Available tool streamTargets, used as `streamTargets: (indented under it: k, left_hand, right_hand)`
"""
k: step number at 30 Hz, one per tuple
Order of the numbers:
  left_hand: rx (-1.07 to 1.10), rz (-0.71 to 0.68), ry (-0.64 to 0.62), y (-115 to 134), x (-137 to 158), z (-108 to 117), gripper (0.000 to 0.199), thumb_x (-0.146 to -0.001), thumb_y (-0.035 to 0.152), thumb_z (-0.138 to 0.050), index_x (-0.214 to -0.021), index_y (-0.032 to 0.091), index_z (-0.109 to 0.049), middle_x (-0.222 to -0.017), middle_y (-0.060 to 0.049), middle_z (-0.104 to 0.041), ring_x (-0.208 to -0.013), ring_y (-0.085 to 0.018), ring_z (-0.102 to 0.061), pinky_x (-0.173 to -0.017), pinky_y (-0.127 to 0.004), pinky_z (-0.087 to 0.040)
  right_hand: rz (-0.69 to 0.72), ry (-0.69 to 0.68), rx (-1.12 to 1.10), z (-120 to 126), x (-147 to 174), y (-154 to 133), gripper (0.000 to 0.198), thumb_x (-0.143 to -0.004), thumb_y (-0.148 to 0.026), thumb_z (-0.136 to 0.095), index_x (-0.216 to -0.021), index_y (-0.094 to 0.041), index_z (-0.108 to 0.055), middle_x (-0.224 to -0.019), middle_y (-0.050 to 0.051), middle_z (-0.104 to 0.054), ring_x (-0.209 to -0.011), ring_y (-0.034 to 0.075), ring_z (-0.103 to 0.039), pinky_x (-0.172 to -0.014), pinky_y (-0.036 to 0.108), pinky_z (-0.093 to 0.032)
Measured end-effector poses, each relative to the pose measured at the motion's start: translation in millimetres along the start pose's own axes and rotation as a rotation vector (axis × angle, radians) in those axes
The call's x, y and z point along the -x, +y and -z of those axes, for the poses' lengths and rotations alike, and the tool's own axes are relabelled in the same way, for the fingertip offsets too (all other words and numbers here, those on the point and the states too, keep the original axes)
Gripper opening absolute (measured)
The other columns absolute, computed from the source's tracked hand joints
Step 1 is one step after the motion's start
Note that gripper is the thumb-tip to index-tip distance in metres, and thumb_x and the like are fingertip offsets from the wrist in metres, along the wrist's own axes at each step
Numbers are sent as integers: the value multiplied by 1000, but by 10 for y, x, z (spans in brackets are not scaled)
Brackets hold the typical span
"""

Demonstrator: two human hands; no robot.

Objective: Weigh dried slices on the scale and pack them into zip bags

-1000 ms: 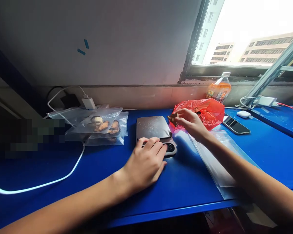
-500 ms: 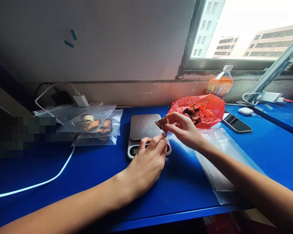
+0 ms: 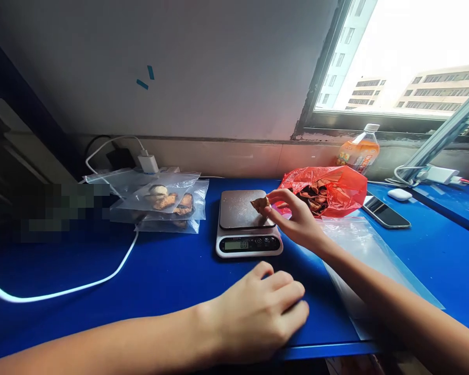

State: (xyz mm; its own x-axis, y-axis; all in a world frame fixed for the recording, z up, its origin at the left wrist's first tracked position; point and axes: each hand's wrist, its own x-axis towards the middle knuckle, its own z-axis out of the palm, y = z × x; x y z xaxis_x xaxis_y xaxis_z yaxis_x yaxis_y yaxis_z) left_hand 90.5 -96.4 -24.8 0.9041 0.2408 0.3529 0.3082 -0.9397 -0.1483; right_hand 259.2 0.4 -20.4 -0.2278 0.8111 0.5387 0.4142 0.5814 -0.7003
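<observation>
while the display (image 3: 235, 244) of the white scale (image 3: 222, 252) reads 0.0, the printing on the orange bottle (image 3: 359, 151) by the wall is too small to make out. coming in from the right, the right hand (image 3: 297, 221) has its thumb and fingers clamped on a dried brown piece (image 3: 260, 204), which sits at the right side of the metal platform (image 3: 236, 205); whether it touches down cannot be told. the left hand (image 3: 263, 310) is back-up over the bench (image 3: 180, 271) in front of the scale, fingers bent under; its palm is hidden, so i cannot tell how far it is closed. the piece looks thin and rough with a jagged outline, lighter than many of the dark reddish-brown pieces (image 3: 316, 195) heaped in the open red plastic bag (image 3: 347, 192) behind the right hand.
</observation>
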Motion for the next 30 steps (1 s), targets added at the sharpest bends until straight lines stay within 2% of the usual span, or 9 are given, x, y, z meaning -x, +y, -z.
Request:
streamTargets:
  k: [2,4,8,12,15,18,21,26,30]
  left_hand:
    - [82,-47,-53,16,-5,28,20,-95,17,-50,-109,17,-64,-93,-4,-64,-83,-17,-58,-69,-33,-40]
    - [113,-9,-90,-10,-4,44,20,-96,19,-49,-110,18,-63,-93,-6,-65,-84,-19,-59,-70,-33,-42]
    - [134,44,-139,-90,11,97,22,-98,22,-49,-116,20,-62,-103,-10,-66,-94,-21,-61,-80,-33,-46]
    - [161,68,-191,-99,18,195,25,-98,24,-50,-121,23,-59,-111,-10,-65,-101,-21,-61,-85,-33,-47]
    - [181,93,-245,-71,19,244,29,-98,25,-49,-126,24,-57,-119,-10,-64,-108,-24,-60,-91,-36,-47]
    - [195,123,-283,-52,22,252,33,-99,24,-46,-131,23,-53,-127,-11,-61,-115,-26,-57,-95,-40,-46]
    - [222,124,-302,-62,29,253,33,-100,25,-46,-132,24,-52,-130,-9,-60,-117,-27,-56,-98,-42,-47]
    - [236,108,-285,-93,40,275,35,-98,26,-51,-133,25,-52,-132,-8,-60,-119,-26,-56,-100,-42,-46]
    - [230,113,-284,-85,48,279,35,-99,27,-50,-133,25,-53,-132,-9,-60,-121,-26,-55,-100,-42,-47]
  right_hand:
    - [44,15,74,-23,-8,-43,22,-89,-39,-61,-102,-22,-58,-104,8,-69,-98,22,-65,-87,37,-50]
    - [78,52,158,15,-32,-80,22,-90,-40,-60,-103,-23,-59,-108,9,-69,-102,23,-64,-90,39,-49]
    - [151,137,404,319,-132,8,16,-91,-37,-56,-93,-23,-62,-96,9,-71,-94,26,-63,-86,40,-47]
    - [-12,170,654,711,-241,368,16,-87,-30,-54,-83,-21,-66,-86,9,-72,-82,26,-64,-74,38,-46]
    - [-117,18,762,860,-269,637,20,-86,-33,-55,-80,-19,-67,-83,10,-73,-78,25,-64,-69,34,-44]
    - [-138,-210,766,857,-264,776,28,-89,-43,-54,-79,-19,-66,-75,7,-70,-67,20,-61,-62,29,-40]
    - [-115,-272,830,782,-263,819,26,-88,-43,-57,-79,-19,-64,-73,5,-69,-63,17,-58,-57,27,-36]
    - [-101,-189,878,745,-271,835,14,-85,-32,-58,-85,-20,-66,-82,7,-72,-72,21,-62,-62,29,-40]
    - [-106,28,813,840,-285,829,17,-85,-27,-56,-91,-20,-70,-90,9,-73,-83,24,-66,-69,33,-47]
